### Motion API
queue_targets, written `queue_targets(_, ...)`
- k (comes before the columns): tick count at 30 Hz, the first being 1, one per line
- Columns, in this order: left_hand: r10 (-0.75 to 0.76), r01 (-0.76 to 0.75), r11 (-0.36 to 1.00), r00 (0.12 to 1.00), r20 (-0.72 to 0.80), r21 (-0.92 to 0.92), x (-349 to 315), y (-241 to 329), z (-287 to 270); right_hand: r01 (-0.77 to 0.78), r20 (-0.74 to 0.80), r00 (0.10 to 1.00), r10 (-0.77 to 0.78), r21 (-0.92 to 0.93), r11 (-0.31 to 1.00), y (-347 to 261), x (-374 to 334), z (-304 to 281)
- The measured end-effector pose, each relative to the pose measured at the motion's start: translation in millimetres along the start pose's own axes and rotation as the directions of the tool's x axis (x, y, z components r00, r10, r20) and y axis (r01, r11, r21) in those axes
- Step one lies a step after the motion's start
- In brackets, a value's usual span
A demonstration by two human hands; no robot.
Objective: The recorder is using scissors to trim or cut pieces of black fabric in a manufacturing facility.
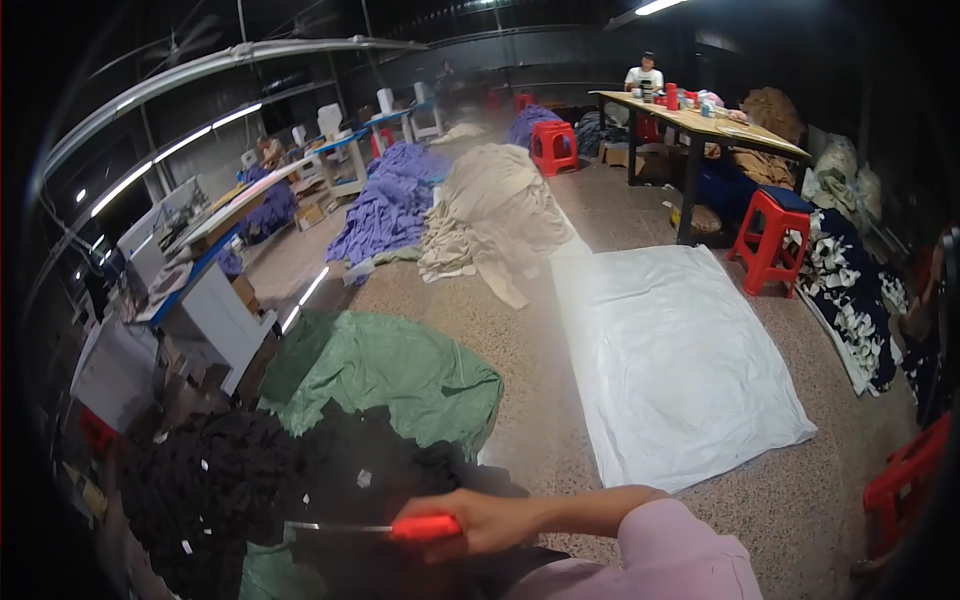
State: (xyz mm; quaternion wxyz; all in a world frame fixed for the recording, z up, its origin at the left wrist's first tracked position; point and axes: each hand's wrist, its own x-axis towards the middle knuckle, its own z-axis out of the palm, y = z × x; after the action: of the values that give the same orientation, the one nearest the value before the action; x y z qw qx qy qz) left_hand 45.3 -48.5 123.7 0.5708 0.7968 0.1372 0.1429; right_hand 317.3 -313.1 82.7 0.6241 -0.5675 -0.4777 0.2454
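While our right hand [470, 522] grasps a slim red-handled blade [415, 527] at the black fabric pile's [215, 460] near right side, our left hand is out of view, grip untellable; we seem to be positioning it, next needing careful aim.

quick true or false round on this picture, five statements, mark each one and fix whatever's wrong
1. The right hand holds a red-handled tool. True.
2. The tool's metal part points toward the picture's right. False: it points left.
3. The white sheet lies to the right of the green sheet. True.
4. The beige fabric pile lies on a table. False: it is on the floor, next to purple fabric.
5. Black fabric lies at the picture's lower left. True.
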Motion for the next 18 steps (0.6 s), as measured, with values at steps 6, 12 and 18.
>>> queue_targets(6, -0.058, 0.064, 0.929, 0.998, -0.029, 0.364, 84.8, -71.6, 11.7, -0.159, -0.176, 0.98, 0.091, -0.431, 0.888, 63.8, 38.4, 22.4)
queue_targets(12, 0.288, 0.183, 0.659, 0.834, -0.47, 0.729, 104.1, -156.4, 67.8, -0.476, -0.325, 0.879, 0.349, -0.646, 0.597, 177.8, 50.9, 20.7)
queue_targets(18, 0.214, 0.113, 0.688, 0.912, -0.349, 0.717, 59.6, -121.2, 135.8, -0.267, -0.241, 0.961, 0.134, -0.692, 0.671, 122.7, 36.9, -5.4)
